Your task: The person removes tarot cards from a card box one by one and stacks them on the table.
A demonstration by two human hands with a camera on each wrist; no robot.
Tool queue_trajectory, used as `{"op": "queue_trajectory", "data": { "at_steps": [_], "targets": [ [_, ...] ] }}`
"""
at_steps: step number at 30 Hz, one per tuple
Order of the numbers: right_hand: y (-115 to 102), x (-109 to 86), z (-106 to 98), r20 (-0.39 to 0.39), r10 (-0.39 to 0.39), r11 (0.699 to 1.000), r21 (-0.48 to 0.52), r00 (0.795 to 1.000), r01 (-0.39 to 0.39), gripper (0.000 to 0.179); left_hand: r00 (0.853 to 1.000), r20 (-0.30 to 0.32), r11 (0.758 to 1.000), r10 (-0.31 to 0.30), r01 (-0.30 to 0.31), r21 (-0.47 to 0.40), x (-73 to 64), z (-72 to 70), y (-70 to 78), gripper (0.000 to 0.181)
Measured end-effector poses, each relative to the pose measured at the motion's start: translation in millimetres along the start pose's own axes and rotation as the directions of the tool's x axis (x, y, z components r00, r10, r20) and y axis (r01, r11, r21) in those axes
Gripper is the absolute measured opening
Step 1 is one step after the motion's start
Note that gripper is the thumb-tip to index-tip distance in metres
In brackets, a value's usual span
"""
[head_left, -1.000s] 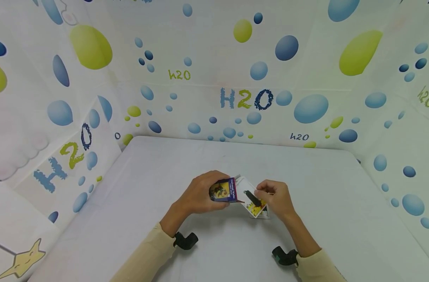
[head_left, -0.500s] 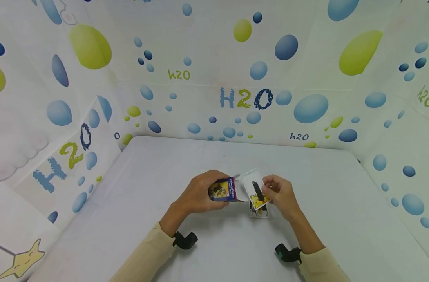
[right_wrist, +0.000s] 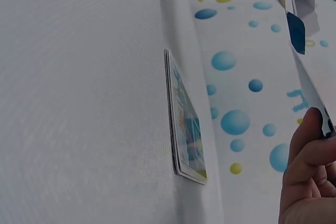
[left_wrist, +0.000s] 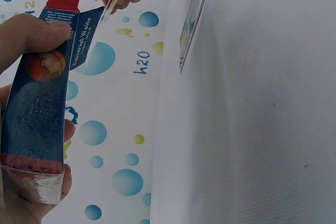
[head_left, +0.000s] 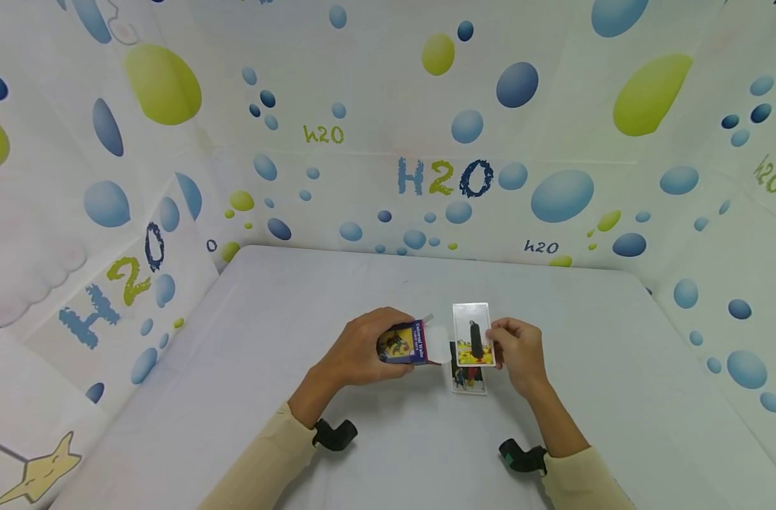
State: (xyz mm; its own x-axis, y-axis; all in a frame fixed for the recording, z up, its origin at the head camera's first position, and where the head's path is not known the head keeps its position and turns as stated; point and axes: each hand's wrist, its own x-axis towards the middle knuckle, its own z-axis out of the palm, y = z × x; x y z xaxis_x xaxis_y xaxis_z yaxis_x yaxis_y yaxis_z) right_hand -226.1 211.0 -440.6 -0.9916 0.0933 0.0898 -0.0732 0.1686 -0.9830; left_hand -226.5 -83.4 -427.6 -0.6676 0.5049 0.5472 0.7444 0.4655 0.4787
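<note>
1. Gripping the tarot box (head_left: 402, 345) between thumb and fingers, the left hand (head_left: 356, 354) holds it above the table (head_left: 266, 319), its open end turned toward the other hand, probably so that cards can pass across easily.
2. The right hand (head_left: 520, 354) pinches a picture card (head_left: 464, 319) by its side edge, a narrow hold that seems meant to leave the face uncovered.
3. A thin stack of cards (head_left: 468, 381) lies face up on the table, partly hidden in the head view by the raised card.
4. Half a second ago the picture card slanted, its upper corner by the box's white flap (head_left: 436, 345); now it stands straight, farther right and clear of the flap. The left hand and box are almost unmoved.
</note>
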Motion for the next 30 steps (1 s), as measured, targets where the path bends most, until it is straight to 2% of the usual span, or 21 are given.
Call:
{"op": "queue_trajectory", "data": {
  "at_steps": [5,9,17,30],
  "targets": [
    [1.4,0.9,0.2,0.019,0.056,0.998,-0.022,0.998,-0.055,0.018,1.0,0.004,1.0,-0.004,0.004,0.004,0.4,-0.6,-0.1,0.07],
    [5.0,1.8,0.1,0.038,0.111,0.99,-0.09,0.993,-0.108,0.018,1.0,0.004,1.0,-0.005,0.005,0.007,0.0,-1.1,-0.1,0.07],
    [12.3,1.9,2.2,0.056,0.199,0.941,-0.289,0.978,-0.175,0.02,1.0,0.001,1.0,0.003,-0.003,-0.003,-0.5,0.3,-2.4,0.07],
    [15.3,1.5,4.2,0.073,0.261,0.91,-0.352,0.963,-0.22,0.018,1.0,0.009,1.0,-0.002,0.002,0.011,-1.3,-0.4,-3.2,0.07]
  ]
}}
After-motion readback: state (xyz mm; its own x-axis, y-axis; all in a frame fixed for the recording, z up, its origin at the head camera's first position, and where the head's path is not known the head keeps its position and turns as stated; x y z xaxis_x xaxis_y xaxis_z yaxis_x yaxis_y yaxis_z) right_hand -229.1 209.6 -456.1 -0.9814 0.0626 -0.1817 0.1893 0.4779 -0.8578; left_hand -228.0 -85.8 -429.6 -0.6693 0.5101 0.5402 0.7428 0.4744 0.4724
